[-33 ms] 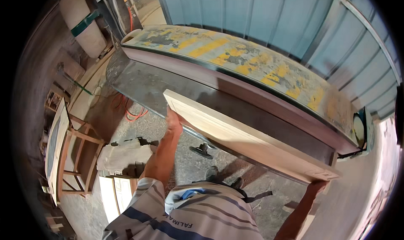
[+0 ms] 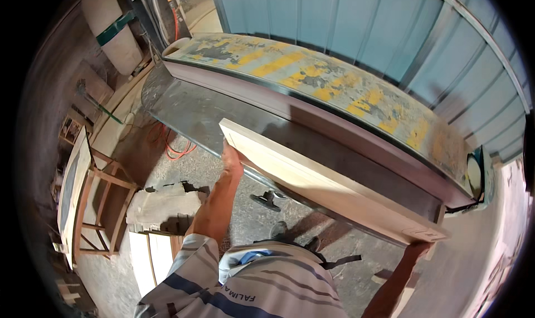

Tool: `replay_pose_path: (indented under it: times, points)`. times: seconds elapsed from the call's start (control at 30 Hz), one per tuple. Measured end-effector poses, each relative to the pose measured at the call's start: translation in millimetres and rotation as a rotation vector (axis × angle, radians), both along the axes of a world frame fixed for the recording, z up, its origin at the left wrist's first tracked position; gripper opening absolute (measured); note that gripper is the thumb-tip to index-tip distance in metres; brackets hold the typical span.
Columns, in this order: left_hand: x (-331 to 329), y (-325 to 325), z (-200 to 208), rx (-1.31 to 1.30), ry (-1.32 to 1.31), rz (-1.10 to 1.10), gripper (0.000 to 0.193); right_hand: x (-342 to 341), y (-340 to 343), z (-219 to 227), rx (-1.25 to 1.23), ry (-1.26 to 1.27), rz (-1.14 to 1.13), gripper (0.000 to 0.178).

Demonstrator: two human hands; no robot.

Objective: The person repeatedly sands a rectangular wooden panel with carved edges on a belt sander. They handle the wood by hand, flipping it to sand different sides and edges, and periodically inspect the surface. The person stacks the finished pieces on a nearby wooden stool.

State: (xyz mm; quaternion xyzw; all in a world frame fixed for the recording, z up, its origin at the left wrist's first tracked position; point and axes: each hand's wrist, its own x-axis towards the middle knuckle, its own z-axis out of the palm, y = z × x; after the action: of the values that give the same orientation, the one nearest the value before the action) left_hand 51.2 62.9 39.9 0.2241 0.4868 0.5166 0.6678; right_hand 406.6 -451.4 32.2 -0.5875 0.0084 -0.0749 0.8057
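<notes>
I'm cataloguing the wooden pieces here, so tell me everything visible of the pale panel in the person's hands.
The pale panel is long, narrow and fairly thick, like bare wood, with faint lines on its near face towards the right end. Held on edge, it slants from upper left to lower right over the dark metal table; whether it rests there is unclear. The left hand holds its left end, the right hand its lower right corner.

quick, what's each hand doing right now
Left hand: closed on the wooden panel, near its left end.
Right hand: holding the same panel near its right end.
</notes>
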Motion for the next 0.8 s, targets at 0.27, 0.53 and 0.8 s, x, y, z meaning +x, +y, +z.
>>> replay_pose_path:
  times: [0.27,0.53,0.8]
  points:
    - [-3.6,3.0,-28.1,-0.04,0.036,-0.039,0.053,28.8,-32.2,-63.8,-0.335,0.001,-0.059,0.058]
    - [-26.3,-8.9,34.7,0.222,-0.121,-0.226,0.066,24.6,-31.2,-56.2,0.11,0.048,0.046,0.053]
    - [-4.6,-9.2,64.1,0.469,0.339,-0.267,0.046,2.3,-28.0,-24.7,-0.18,0.111,0.03,0.04]
